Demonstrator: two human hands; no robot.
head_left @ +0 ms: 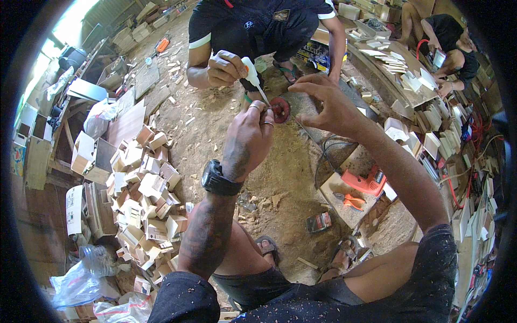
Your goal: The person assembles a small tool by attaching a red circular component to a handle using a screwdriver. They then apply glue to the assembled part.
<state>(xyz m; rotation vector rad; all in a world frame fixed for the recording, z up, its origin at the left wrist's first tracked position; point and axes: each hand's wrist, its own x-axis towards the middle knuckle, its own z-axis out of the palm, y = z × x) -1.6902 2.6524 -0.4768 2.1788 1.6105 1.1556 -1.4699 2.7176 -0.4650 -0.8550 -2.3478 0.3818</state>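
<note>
My left hand (247,135), wearing a ring and with a watch (218,178) on the wrist, is closed with its fingertips at the edge of a dark red round disc (281,110). My right hand (329,105) hovers to the right of the disc, its thumb and fingers spread apart and nothing between them. Opposite me, a co-worker's hand (225,69) grips a white squeeze bottle (249,70) with an orange part. The bottle's long thin nozzle slants down to the disc beside my left fingertips. What lies under those fingers is hidden.
An orange power tool (362,182) and orange-handled pliers (349,201) lie on a board at right. Wooden boxes (153,185) are heaped at left. A small dark packet (318,222) is near my feet. Another person (447,40) sits at the far right beside wood pieces.
</note>
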